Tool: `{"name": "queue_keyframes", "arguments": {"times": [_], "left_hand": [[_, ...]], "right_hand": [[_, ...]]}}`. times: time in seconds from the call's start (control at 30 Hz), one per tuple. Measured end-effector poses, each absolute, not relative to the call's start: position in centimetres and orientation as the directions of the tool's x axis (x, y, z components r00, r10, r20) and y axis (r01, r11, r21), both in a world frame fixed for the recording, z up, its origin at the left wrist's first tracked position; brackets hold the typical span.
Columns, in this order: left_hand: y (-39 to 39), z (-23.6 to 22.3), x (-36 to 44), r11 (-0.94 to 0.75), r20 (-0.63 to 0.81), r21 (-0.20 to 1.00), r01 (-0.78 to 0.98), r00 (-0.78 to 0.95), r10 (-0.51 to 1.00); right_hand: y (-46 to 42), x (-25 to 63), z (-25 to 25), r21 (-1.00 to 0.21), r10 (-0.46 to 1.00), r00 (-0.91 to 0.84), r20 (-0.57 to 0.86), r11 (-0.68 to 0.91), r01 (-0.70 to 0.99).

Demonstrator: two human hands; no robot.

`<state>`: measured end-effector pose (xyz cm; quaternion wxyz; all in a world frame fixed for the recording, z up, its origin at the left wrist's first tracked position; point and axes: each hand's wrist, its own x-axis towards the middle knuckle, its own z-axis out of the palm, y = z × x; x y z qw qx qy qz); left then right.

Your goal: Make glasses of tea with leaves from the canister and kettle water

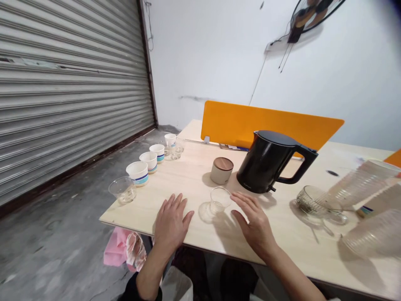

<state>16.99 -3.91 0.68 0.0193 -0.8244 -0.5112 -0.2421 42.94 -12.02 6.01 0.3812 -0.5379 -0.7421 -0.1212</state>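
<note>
My left hand [171, 221] rests flat on the light wooden table [184, 184], its fingers stretched out and holding nothing. My right hand [253, 223] is open too, thumb apart from the fingers. Its fingertips are right beside a small clear cup [221, 205] that stands upright between my hands; whether they touch it I cannot tell. Just behind the cup is a grey canister [220, 174] with a wooden lid [223, 164]. A black electric kettle [263, 163] stands to the right of the canister, handle pointing right.
Along the left edge runs a row of white paper cups [138, 174] with blue bands, and clear cups [123, 191]. At right are a ribbed glass cup [313, 200] and stacks of clear plastic cups [372, 234]. An orange divider [244, 121] stands behind; a pink bag [117, 251] is below.
</note>
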Motion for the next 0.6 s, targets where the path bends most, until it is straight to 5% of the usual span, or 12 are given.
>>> {"name": "queue_keyframes", "arguments": {"times": [0.43,0.6], "left_hand": [[-3.7,0.1,17.1,-0.497,0.471,0.251,0.831,0.343,0.812],[-3.7,0.0,17.1,-0.497,0.478,0.241,0.834,0.344,0.808]], "right_hand": [[-14.3,51.5,6.0,-0.439,0.749,0.286,0.598,0.007,0.898],[-9.1,50.5,8.7,-0.483,0.825,0.268,0.497,0.006,0.876]]}}
